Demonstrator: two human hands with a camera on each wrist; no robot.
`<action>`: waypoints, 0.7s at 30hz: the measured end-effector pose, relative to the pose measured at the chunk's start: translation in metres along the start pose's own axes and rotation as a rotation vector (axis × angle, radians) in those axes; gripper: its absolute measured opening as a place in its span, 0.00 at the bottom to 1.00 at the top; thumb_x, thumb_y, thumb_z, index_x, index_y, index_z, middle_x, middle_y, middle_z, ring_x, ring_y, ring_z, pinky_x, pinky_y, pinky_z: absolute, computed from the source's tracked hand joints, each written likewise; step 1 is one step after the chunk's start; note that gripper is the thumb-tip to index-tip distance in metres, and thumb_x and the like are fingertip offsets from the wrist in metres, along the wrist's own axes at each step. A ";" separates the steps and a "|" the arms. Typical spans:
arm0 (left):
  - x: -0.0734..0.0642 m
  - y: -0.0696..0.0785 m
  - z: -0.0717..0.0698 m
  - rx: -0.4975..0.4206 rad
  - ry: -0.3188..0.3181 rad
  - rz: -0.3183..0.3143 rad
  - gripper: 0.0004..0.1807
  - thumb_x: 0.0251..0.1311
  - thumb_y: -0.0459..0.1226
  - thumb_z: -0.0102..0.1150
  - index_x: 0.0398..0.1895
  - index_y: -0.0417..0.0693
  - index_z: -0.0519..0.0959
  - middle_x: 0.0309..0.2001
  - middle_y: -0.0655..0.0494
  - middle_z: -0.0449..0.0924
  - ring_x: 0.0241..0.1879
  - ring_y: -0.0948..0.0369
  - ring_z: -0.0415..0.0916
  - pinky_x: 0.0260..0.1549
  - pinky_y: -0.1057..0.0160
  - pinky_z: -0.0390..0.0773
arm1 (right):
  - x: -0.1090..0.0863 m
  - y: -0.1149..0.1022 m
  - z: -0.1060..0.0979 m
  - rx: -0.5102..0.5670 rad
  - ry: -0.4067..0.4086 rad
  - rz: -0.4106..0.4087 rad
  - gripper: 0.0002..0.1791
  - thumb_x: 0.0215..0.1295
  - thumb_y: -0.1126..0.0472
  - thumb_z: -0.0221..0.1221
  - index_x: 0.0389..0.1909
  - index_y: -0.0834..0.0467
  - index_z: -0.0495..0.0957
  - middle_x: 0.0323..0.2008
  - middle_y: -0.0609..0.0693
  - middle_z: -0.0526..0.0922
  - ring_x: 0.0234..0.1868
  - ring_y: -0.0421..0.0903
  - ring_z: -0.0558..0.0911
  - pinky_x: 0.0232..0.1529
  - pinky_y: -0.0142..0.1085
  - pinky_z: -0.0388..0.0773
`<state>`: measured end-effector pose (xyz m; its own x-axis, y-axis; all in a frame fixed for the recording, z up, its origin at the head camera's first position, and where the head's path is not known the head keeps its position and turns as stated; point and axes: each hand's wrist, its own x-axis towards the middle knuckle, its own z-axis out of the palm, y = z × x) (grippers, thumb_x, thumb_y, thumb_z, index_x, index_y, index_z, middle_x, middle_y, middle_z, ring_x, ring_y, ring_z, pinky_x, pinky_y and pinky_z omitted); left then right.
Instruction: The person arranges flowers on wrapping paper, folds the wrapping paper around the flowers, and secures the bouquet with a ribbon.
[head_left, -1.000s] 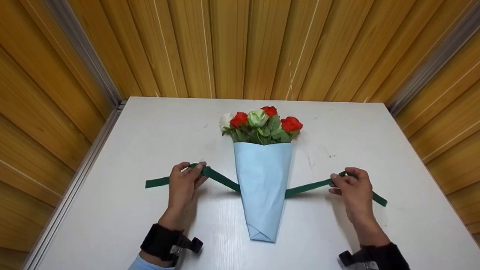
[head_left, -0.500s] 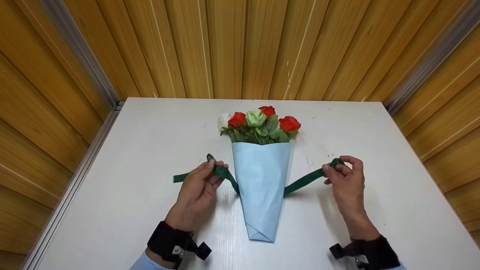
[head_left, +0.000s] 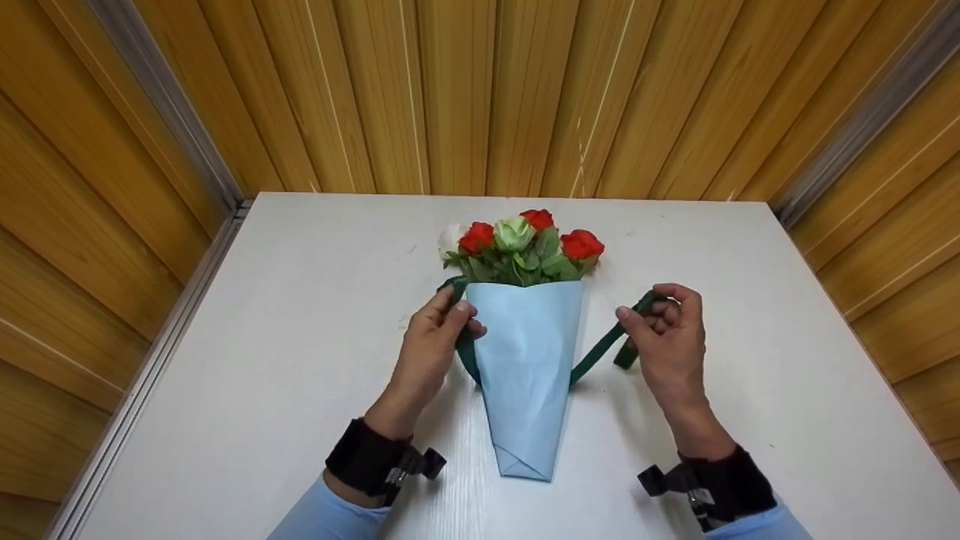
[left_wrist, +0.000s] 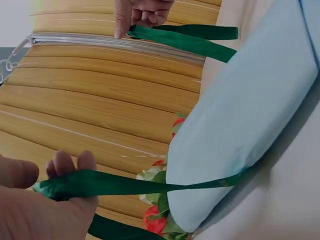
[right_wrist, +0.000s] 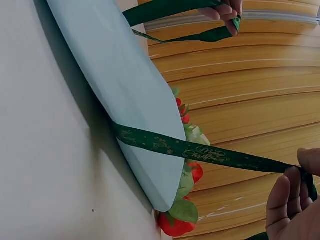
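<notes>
A bouquet of red, white and pale green roses (head_left: 514,235) lies on the table in light blue wrapping paper (head_left: 525,360). A green ribbon (right_wrist: 200,152) passes beneath the wrapped bouquet and comes up on both sides; printed lettering shows on it in the right wrist view. My left hand (head_left: 433,341) pinches the ribbon at the paper's upper left edge. To the right of the bouquet, my right hand (head_left: 667,345) pinches the other length between thumb and fingers, raised above the table. Its loose end (head_left: 625,354) hangs below that hand.
The white table (head_left: 315,285) meets a wood-look panel wall (head_left: 457,97) at the back. Similar panels stand at left and right, with metal rails (head_left: 169,105) in the corners. Black straps (head_left: 367,457) with small cameras sit on both wrists.
Both hands have moved inward and up, bringing the ribbon's two lengths closer to the bouquet. The ribbon now rises more steeply on each side. The bouquet stays in place.
</notes>
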<state>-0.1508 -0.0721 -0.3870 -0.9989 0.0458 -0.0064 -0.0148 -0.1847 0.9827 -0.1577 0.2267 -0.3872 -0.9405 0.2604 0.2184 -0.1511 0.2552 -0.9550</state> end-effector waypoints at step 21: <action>0.019 0.014 0.015 -0.141 -0.101 -0.064 0.08 0.69 0.24 0.61 0.45 0.42 0.76 0.43 0.48 0.83 0.40 0.57 0.87 0.40 0.61 0.86 | 0.000 -0.010 0.012 0.108 -0.002 -0.167 0.27 0.62 0.81 0.64 0.62 0.69 0.70 0.33 0.48 0.78 0.38 0.44 0.79 0.47 0.28 0.79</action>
<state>-0.1694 -0.0593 -0.3709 -0.9864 0.1586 -0.0430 -0.0917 -0.3140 0.9450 -0.1599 0.2128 -0.3797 -0.9002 0.2210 0.3751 -0.3367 0.1928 -0.9217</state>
